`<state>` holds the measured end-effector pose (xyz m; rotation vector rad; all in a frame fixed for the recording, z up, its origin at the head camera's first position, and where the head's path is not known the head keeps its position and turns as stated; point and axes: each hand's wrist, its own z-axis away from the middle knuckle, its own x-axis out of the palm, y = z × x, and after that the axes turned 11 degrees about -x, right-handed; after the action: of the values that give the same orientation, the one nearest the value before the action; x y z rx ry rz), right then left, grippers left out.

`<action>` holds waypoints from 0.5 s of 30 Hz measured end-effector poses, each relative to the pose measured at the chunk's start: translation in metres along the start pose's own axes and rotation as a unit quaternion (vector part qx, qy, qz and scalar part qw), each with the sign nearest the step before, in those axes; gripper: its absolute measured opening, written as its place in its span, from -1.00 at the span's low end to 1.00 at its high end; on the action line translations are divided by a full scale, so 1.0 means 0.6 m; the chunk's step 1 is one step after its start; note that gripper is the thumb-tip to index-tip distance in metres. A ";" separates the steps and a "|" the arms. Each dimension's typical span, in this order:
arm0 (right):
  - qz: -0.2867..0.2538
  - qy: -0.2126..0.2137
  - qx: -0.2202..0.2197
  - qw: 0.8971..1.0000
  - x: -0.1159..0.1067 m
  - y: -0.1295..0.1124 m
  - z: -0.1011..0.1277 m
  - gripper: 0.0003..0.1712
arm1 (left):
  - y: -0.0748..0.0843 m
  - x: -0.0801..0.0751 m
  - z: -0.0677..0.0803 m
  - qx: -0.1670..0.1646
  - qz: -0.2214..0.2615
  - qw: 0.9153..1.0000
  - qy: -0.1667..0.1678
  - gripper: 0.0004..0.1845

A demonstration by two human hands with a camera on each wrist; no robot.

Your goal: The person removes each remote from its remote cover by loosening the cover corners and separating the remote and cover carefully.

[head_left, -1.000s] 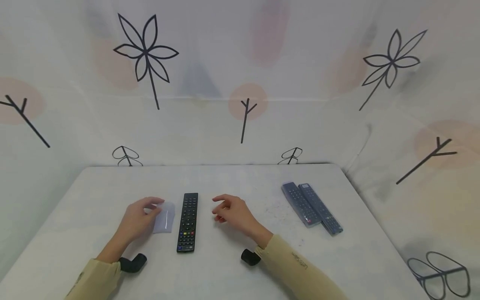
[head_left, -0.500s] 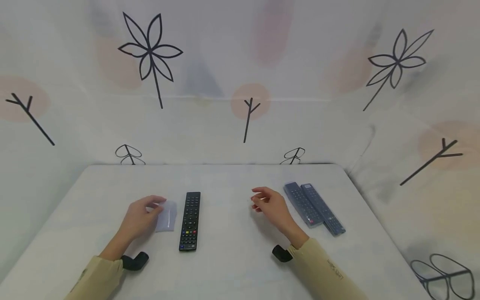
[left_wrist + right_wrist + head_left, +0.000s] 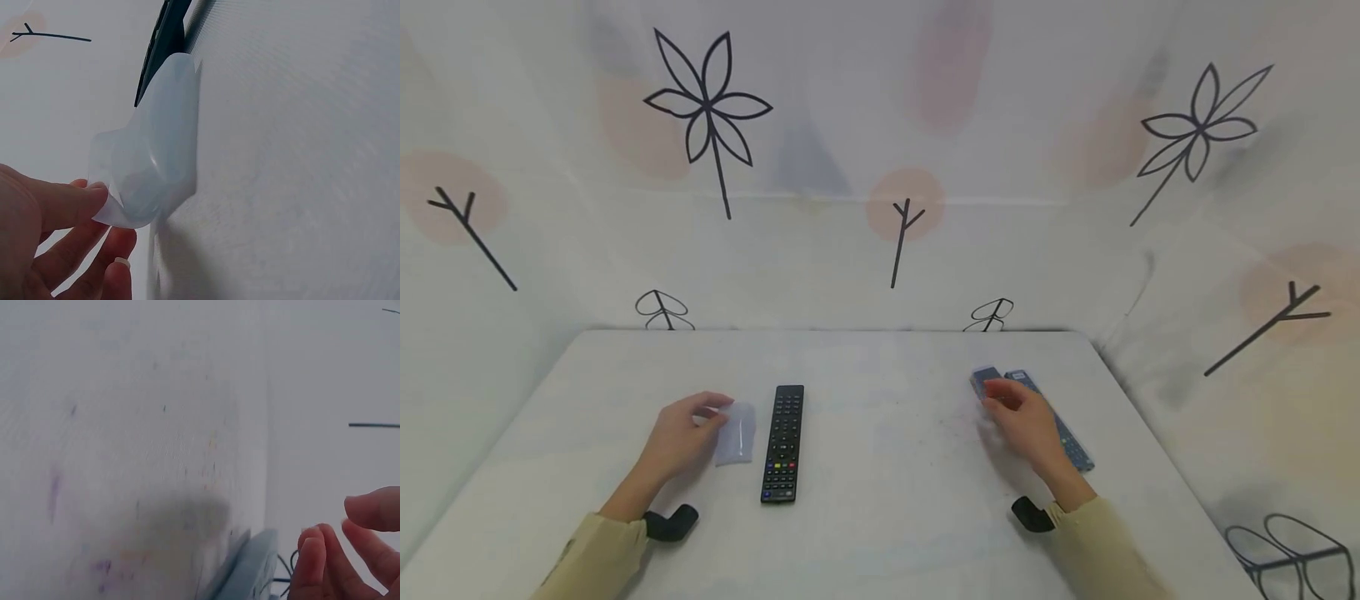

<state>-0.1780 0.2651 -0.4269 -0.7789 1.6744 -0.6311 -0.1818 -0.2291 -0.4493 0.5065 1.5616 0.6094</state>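
Note:
My left hand (image 3: 677, 437) pinches a corner of a translucent plastic sleeve (image 3: 737, 442) at the left. In the left wrist view, the thumb and fingers hold that sleeve (image 3: 156, 144), which bows upward from the table. Just to its right lies a black remote control (image 3: 783, 446) with its buttons up. My right hand (image 3: 1026, 425) hovers by two bluish-looking remotes at the right, its fingers loosely bent. It hides most of the nearer remote (image 3: 983, 375) and part of the farther remote (image 3: 1075, 448). In the right wrist view, the fingertips stand apart above a remote (image 3: 253, 565).
A white table (image 3: 880, 517) carries everything, with faint coloured marks near its right part. Behind and beside it hangs pale cloth (image 3: 820, 250) printed with plant drawings. Black wrist mounts (image 3: 672, 523) sit under both wrists.
My right hand has swept from beside the black remote across to the two remotes at the right. The left hand keeps its pinch on the plastic sleeve and has barely moved.

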 end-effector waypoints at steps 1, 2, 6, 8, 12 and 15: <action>0.007 0.003 -0.003 1.000 -0.008 0.004 0.004 -0.63 | 0.000 0.000 0.000 -0.001 0.001 1.000 0.000 -0.74; 0.014 0.006 -0.002 1.000 -0.015 0.008 0.007 -0.62 | 0.000 0.000 0.000 -0.002 0.002 1.000 -0.001 -0.74; 0.040 0.008 0.004 0.999 -0.035 0.025 0.016 -0.58 | 0.000 0.000 0.000 -0.004 0.002 1.000 -0.001 -0.74; 0.050 0.003 0.012 0.999 -0.040 0.032 0.019 -0.56 | 0.001 0.000 0.001 -0.004 0.003 1.000 -0.002 -0.74; 0.057 -0.014 0.017 0.998 -0.043 0.036 0.020 -0.52 | 0.002 -0.001 0.002 -0.006 0.003 1.000 -0.006 -0.74; 0.076 -0.025 0.015 0.997 -0.040 0.035 0.018 -0.52 | 0.004 -0.001 0.002 -0.008 0.003 1.000 -0.008 -0.74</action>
<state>-0.1671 0.2969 -0.4300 -0.6332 1.6575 -0.5253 -0.1809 -0.2278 -0.4472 0.5038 1.5401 0.6205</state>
